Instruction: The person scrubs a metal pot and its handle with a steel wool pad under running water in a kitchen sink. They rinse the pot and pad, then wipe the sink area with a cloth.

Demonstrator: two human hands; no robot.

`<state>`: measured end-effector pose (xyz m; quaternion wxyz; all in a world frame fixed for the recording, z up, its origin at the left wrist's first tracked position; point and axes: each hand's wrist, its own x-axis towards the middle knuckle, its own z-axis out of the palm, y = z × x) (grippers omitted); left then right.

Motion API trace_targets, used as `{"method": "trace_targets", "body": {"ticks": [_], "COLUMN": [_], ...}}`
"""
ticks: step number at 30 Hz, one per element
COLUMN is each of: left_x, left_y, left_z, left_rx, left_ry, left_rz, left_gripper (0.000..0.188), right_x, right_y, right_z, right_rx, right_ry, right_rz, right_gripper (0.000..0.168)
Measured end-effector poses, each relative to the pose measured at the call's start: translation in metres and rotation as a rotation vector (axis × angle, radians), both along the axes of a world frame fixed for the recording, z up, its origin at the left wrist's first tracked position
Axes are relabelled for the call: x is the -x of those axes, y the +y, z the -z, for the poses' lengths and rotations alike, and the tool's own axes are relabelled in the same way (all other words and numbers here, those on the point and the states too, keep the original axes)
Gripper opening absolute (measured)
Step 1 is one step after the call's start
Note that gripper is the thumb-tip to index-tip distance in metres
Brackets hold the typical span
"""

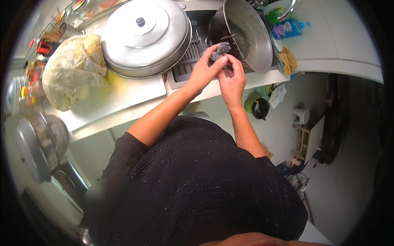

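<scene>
Both my hands meet over the front edge of the sink. My left hand [207,69] grips a dark grey steel wool scourer [222,50] between thumb and fingers. The fingers of my right hand [232,75] touch the scourer's lower right side, where part of it is hidden. Just beyond them a large metal pot or wok [254,37] lies tilted in the sink, its wide mouth facing right and its outer side blackened. A metal drying rack [192,50] spans the sink's left part.
A large domed aluminium lid [147,60] and a cloudy plastic bag [72,72] lie left. A blue soap bottle [287,29] and a yellow cloth [288,61] are right of the sink. Stacked steamer pots [43,144] stand far left; a green bin [258,107] is below the counter.
</scene>
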<state>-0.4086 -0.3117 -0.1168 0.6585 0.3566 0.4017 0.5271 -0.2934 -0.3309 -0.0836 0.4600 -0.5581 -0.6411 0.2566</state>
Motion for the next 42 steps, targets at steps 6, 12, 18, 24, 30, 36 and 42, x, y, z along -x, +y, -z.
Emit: {"method": "trace_targets", "body": {"ticks": [6,12,18,24,30,36,42], "left_x": [-0.003,-0.025,-0.041,-0.042,-0.047,-0.06,-0.085], "left_y": [0.01,0.013,0.044,0.057,0.06,0.072,0.078], "left_z": [0.013,0.027,0.025,0.013,0.0,-0.002,0.0], "left_rx": [0.141,0.107,-0.168,-0.375,-0.443,-0.46,-0.476], "left_ry": [-0.14,0.096,0.208,0.515,0.744,0.854,0.906], "left_rz": [-0.307,-0.522,-0.541,-0.581,-0.611,-0.725,-0.869], "left_gripper": [0.041,0.036,0.039,0.035,0.029,0.023,0.027], "right_x": [-0.038,-0.052,-0.051,-0.063,-0.063,-0.073,-0.083], "right_y": [0.04,0.087,0.11,0.116,0.111,0.118,0.127], "right_z": [-0.02,0.003,0.029,0.03,0.02,0.02,0.006], "right_rx": [-0.178,-0.206,-0.096,-0.141,0.198,0.3,0.399], "right_ry": [-0.197,-0.453,-0.424,-0.391,-0.016,0.083,0.16], "right_rz": [0.014,0.002,0.066,0.021,-0.11,-0.22,-0.344], "right_gripper": [0.036,0.023,0.028,0.034,0.038,0.037,0.031]}}
